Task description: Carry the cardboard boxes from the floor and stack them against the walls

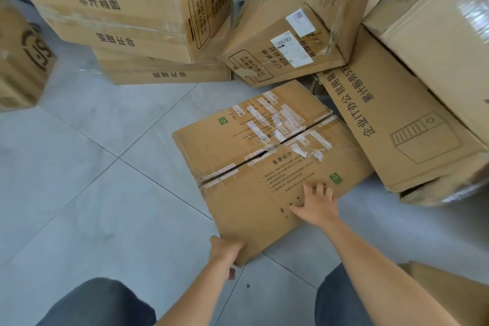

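Observation:
A flat cardboard box [254, 167] with torn tape and white labels lies on the grey tiled floor in the middle of the view. My left hand [225, 250] grips its near corner, fingers curled under the edge. My right hand [316, 205] rests flat on the box's top face near the right side, fingers spread. More cardboard boxes surround it: a stack of two [127, 16] at the back left, a tilted labelled box [293, 26] behind it, and a large box with a printed computer drawing [402, 124] leaning at the right.
A small box with a round logo [23, 61] stands at the far left. Another taped box [444, 34] sits on top at the right. A cardboard piece [449, 296] shows at the bottom right. My knees [100, 304] are at the bottom edge. Grey floor tiles [92, 180] spread to the left.

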A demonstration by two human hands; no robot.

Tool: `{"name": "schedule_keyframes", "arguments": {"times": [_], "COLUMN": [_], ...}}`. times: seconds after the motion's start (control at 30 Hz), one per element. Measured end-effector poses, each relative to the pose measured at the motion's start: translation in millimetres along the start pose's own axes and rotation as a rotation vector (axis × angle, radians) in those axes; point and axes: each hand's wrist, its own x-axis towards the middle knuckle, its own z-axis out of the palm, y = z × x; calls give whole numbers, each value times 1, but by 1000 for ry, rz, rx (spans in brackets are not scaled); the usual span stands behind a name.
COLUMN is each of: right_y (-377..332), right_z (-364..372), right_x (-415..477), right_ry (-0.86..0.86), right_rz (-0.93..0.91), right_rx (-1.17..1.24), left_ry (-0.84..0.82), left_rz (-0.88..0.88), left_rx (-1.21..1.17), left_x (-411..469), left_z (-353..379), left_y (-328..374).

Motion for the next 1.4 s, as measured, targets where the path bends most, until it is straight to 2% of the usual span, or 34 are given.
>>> {"name": "schedule_keyframes", "arguments": {"times": [0.1,0.17,0.23,0.33,0.4,0.47,0.6,0.73,0.8,0.87,0.93,1.0,1.17,1.4], "right_y": [-4,-5,-8,-21,-38,-59,-88,-71,-50,-23,7,33,56,57], "right_z": [0,-2,-3,3,9,18,31,15,1,-9,-16,-20,-27,-21], "right_x": [-4,-4,-7,-15,-20,-24,-29,-23,-14,-2,8,16,29,31], "right_ry": [-42,-63,-82,-108,-109,-121,-140,-78,-10,69,85,84,115,28], "right_rz": [4,-2,-29,-111,-178,-232,-233,-302,-220,-13,189,297,304,304], "right_rx": [-14,-29,-59,-124,-159,-178,-201,-170,-67,46,127,172,248,409], "left_ry": [-80,-19,103,388,479,526,472,379,382,408,412,412,437,480], "left_rz": [-76,-5,41,176,220,173,166,365,397,401,384,371,375,357], "left_rx": [-266,-503,-632,-468,-400,-371,-340,-244,-261,-315,-351,-387,-459,-483], "left_x": [-7,-3,0,-2,7,28,60,49,46,52,57,60,64,70], "left_z": [9,15,20,-2,-38,-82,-122,-94,-84,-83,-85,-85,-79,-92], "left_y": [-16,-18,-14,-1,11,24,34,35,32,29,28,28,30,30]}}
